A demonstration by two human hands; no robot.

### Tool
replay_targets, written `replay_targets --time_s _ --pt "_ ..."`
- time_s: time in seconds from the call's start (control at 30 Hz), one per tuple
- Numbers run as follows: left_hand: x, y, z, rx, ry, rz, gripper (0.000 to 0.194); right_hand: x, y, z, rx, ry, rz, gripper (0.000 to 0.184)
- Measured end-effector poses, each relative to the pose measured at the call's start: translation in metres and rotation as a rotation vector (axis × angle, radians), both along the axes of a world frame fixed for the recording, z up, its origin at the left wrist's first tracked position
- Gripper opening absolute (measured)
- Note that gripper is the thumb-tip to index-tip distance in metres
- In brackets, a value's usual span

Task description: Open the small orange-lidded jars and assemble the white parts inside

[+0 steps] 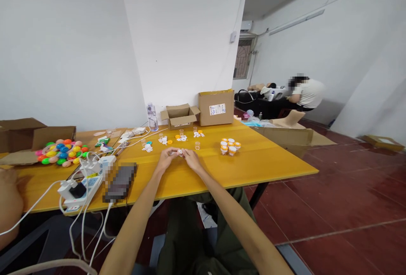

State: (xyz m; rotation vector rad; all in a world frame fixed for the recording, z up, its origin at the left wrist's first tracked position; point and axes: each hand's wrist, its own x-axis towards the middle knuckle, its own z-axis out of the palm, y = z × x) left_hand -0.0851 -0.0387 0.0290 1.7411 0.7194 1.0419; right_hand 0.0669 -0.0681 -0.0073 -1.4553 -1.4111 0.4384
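Note:
Close together over the table's near part, my left hand (165, 158) and my right hand (192, 160) have their fingers closed around a small white piece with dark marks (179, 152). It is too small to name exactly. Just beyond my right hand stands a small clear cup (197, 145). Farther back lie several little piles of white pieces (164, 140), with clear cups, orange rings (170, 142) and a teal ring (149, 143) among them. Off to the right, several small jars with white-and-orange lids (231, 141) are grouped together.
At the back are an open cardboard box (180, 116), a taller carton (216, 108) and a water bottle (152, 117). On the left lie a phone (122, 182), a power strip (95, 180) with cables and colourful balls (63, 151). Another person (307, 93) sits far right; someone's arm (9, 207) shows left.

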Motion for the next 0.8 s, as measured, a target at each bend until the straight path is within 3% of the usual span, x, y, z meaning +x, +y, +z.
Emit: replay_targets --time_s 0.2,0.33,0.6,0.8 --pt "0.001 0.000 0.001 0.032 0.001 0.024 0.020 -0.004 -0.002 0.003 0.020 0.103 0.012 0.051" --pt "0.003 0.003 -0.003 0.097 0.069 0.058 0.015 -0.005 -0.001 0.004 0.053 0.155 -0.063 0.052" --pt "0.009 0.002 -0.009 0.298 0.336 0.269 0.005 -0.003 -0.007 0.008 0.063 0.111 -0.318 0.029" --pt "0.012 0.001 -0.010 0.391 0.558 0.273 0.010 -0.007 -0.018 0.017 -0.134 -0.081 -0.510 0.012"
